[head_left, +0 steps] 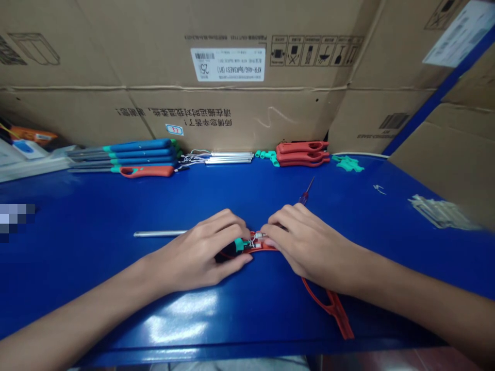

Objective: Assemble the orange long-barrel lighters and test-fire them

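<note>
My left hand (209, 247) is closed around the left end of an orange-red lighter handle half (266, 250) lying on the blue table. A silver metal tube (158, 234) runs out to the left from beneath that hand. Beside its thumb sit a teal trigger piece (240, 244) and thin white wires (253, 239). My right hand (309, 242) is closed, with fingertips pinching a small white part (259, 235) over the handle half. Another orange-red handle half (336, 309) lies below my right wrist. Just past the right knuckles, a screwdriver (304, 197) rests on the table.
Along the back are blue-handled lighters (141, 152), an orange lighter (147, 171), silver tubes (228, 158), stacked red handles (303, 154) and teal pieces (350, 163). A clear bag (443, 212) lies right. Cardboard (251, 108) walls off the back.
</note>
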A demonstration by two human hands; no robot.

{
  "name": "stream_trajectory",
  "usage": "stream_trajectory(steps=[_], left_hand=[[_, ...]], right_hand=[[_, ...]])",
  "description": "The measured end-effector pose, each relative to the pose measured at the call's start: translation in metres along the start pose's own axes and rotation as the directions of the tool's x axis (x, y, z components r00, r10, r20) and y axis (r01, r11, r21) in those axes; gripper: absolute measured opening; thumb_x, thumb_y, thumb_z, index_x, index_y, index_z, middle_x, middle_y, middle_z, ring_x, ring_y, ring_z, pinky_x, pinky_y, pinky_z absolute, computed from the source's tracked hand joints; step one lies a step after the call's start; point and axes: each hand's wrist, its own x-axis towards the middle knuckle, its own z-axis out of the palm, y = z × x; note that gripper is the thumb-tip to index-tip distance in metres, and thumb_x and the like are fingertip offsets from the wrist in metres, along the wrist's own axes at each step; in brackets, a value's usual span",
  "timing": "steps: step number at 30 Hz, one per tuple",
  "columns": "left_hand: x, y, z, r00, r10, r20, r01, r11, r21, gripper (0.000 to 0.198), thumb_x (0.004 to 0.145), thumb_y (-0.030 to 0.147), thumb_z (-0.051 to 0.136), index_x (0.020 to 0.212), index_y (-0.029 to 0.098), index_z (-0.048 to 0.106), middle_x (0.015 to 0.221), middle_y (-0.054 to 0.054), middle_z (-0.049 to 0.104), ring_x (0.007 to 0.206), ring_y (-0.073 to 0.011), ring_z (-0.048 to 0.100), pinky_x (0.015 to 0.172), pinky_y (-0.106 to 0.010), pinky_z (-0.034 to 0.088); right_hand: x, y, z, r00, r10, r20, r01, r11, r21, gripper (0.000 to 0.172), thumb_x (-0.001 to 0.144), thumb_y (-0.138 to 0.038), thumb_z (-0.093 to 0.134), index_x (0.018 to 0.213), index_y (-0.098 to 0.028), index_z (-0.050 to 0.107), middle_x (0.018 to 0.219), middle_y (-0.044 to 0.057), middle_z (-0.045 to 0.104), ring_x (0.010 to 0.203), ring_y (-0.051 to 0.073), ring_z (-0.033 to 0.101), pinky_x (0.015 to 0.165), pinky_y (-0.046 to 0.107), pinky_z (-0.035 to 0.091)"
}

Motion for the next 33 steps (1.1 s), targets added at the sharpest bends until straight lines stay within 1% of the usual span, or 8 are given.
stream_trajectory(steps=[7,16,20,23,25,28,31,33], left_hand=[[-0.0002,0.0000,-0.0009,1.000,0.009,-0.015,-0.009,1.000,-0.003,0.018,0.089,0.021,0.060,0.106,0.016,0.063,0.098,-0.008,0.065,0.092,-0.0178,0.060,0.082,-0.031,0.052],[-0.0005,0.0000,-0.0018,1.000,0.000,0.004,0.000,1.000,0.004,0.020,0.089,0.022,0.061,0.108,0.015,0.064,0.100,-0.009,0.066,0.093,-0.0187,0.061,0.085,-0.032,0.052],[0.0015,0.0019,-0.0011,0.999,-0.019,-0.046,0.019,1.000,-0.008,0.018,0.090,0.022,0.059,0.106,0.015,0.064,0.097,-0.008,0.068,0.091,-0.0181,0.062,0.084,-0.032,0.053],[0.0027,0.0024,0.0003,0.994,-0.014,-0.110,0.018,0.999,0.043,0.016,0.092,0.019,0.054,0.104,0.015,0.064,0.094,-0.008,0.070,0.088,-0.0183,0.063,0.082,-0.033,0.052],[0.0032,0.0015,0.0014,0.990,0.014,-0.138,0.000,0.994,0.106,0.014,0.092,0.018,0.055,0.102,0.015,0.064,0.093,-0.008,0.070,0.087,-0.0184,0.063,0.080,-0.034,0.051],[0.0034,-0.0010,0.0027,0.979,0.117,-0.168,-0.084,0.978,0.192,0.010,0.090,0.014,0.059,0.099,0.015,0.064,0.092,-0.008,0.071,0.084,-0.0177,0.062,0.076,-0.034,0.049],[0.0033,-0.0035,0.0031,0.959,0.213,-0.189,-0.161,0.953,0.256,0.012,0.089,0.012,0.060,0.101,0.014,0.063,0.094,-0.009,0.071,0.084,-0.0180,0.063,0.075,-0.034,0.048],[0.0032,-0.0044,0.0031,0.954,0.238,-0.184,-0.182,0.943,0.280,0.014,0.088,0.011,0.061,0.102,0.013,0.063,0.095,-0.009,0.071,0.085,-0.0186,0.063,0.076,-0.035,0.048]], right_hand=[[0.0017,0.0016,0.0004,0.998,0.051,-0.029,-0.047,0.993,0.109,0.020,0.093,-0.008,0.048,0.104,-0.012,0.065,0.095,0.011,0.061,0.089,0.022,0.050,0.079,0.036,0.040],[0.0043,0.0041,0.0005,0.997,0.079,0.014,-0.080,0.973,0.218,0.021,0.096,-0.014,0.047,0.102,-0.014,0.068,0.093,0.010,0.060,0.089,0.021,0.053,0.082,0.037,0.044],[0.0046,0.0050,-0.0006,0.994,0.096,-0.055,-0.080,0.966,0.245,0.023,0.099,-0.019,0.045,0.105,-0.014,0.066,0.095,0.010,0.062,0.091,0.021,0.055,0.083,0.037,0.045],[0.0052,0.0049,-0.0012,0.992,0.103,-0.067,-0.083,0.963,0.256,0.026,0.100,-0.019,0.042,0.105,-0.014,0.067,0.095,0.010,0.064,0.091,0.021,0.056,0.083,0.037,0.046],[0.0057,0.0044,-0.0015,0.993,0.103,-0.065,-0.082,0.961,0.265,0.028,0.100,-0.019,0.041,0.104,-0.013,0.067,0.095,0.011,0.064,0.091,0.021,0.056,0.083,0.038,0.046],[0.0064,0.0035,-0.0018,0.992,0.105,-0.068,-0.081,0.953,0.290,0.030,0.101,-0.020,0.039,0.104,-0.012,0.068,0.095,0.011,0.064,0.091,0.021,0.056,0.083,0.038,0.046],[0.0064,0.0030,-0.0018,0.991,0.110,-0.076,-0.081,0.946,0.313,0.029,0.101,-0.020,0.040,0.106,-0.011,0.067,0.095,0.011,0.065,0.091,0.021,0.057,0.083,0.038,0.047],[0.0063,0.0027,-0.0015,0.991,0.112,-0.077,-0.082,0.943,0.323,0.028,0.101,-0.020,0.040,0.105,-0.011,0.067,0.095,0.011,0.065,0.090,0.021,0.056,0.083,0.038,0.047]])
